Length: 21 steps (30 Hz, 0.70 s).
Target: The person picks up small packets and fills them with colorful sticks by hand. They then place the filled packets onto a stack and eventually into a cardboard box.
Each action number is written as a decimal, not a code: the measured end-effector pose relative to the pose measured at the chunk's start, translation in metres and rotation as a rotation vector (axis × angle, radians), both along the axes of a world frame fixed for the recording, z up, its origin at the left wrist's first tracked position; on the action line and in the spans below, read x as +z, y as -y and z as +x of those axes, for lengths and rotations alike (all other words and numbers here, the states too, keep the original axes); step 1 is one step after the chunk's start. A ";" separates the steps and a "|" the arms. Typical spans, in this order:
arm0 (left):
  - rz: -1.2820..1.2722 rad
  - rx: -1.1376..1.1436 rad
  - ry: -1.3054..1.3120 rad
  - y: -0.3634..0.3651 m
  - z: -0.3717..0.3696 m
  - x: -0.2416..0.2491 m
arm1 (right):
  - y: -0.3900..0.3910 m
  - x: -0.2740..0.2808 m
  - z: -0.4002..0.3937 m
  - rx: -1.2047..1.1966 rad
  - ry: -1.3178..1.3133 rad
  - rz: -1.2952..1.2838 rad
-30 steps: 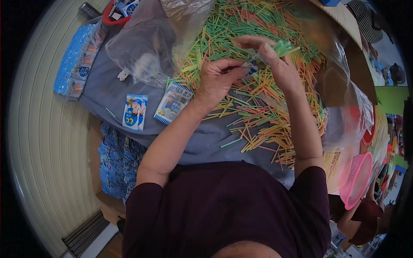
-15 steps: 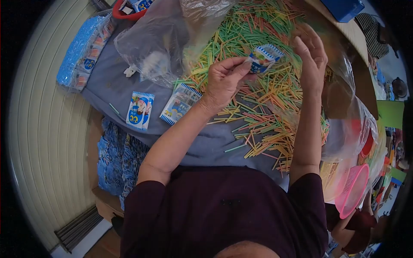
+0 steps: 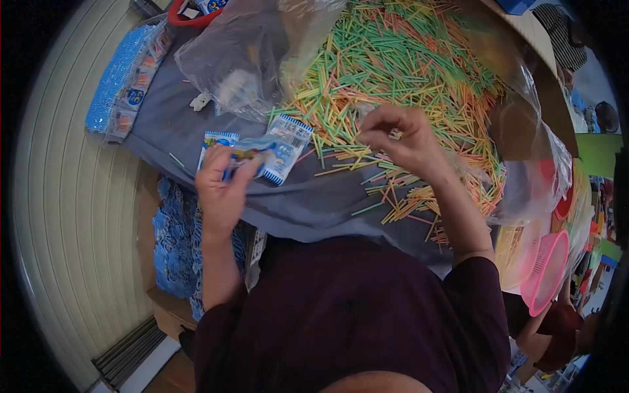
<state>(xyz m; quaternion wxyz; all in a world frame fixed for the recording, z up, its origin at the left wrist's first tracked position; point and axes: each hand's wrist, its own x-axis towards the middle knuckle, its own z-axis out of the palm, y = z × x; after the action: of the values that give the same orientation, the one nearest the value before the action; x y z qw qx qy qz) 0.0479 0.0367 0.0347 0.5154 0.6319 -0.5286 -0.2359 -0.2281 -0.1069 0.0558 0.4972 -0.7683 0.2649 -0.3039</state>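
Observation:
My left hand (image 3: 221, 193) is at the left of the cloth, its fingers closed on a small blue-and-white snack packet (image 3: 255, 156) that is smeared by motion. Beneath that packet lie two flat blue-and-white packets, one (image 3: 216, 139) partly behind my fingers, the other (image 3: 288, 141) to its right. Over the near edge of a heap of coloured sticks (image 3: 393, 59) hovers my right hand (image 3: 409, 141). Its fingers are curled with thumb and forefinger close together; a small pale bit shows in the palm, too small to name.
Clear plastic bags (image 3: 229, 59) lie at the back left. A bundle of blue packets (image 3: 128, 78) sits at the cloth's left edge, near a red basket (image 3: 190, 13). An open cardboard box (image 3: 537, 131) and a pink basket (image 3: 547, 272) are at right, with another person (image 3: 557, 334) beyond.
My left hand has carried the packet from above the stick heap left and down to the flat packets. My right hand has moved left and nearer, its fingers curling in.

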 end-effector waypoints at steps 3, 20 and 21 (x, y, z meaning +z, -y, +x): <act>0.214 0.123 0.373 -0.010 0.059 -0.023 | 0.051 -0.003 -0.015 -0.345 -0.241 -0.264; 0.007 -0.014 0.941 0.034 -0.057 -0.032 | 0.118 -0.040 0.009 -0.485 -1.076 -0.878; 0.014 -0.030 0.960 0.032 -0.059 -0.031 | 0.118 -0.034 0.007 -0.436 -1.087 -0.767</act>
<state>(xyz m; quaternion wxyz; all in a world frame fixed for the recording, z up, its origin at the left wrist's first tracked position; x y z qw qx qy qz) -0.0108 0.0045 0.0035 0.2052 0.6651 -0.7144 0.0716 -0.2207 -0.2252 0.0214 -0.0843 -0.8619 0.4983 -0.0411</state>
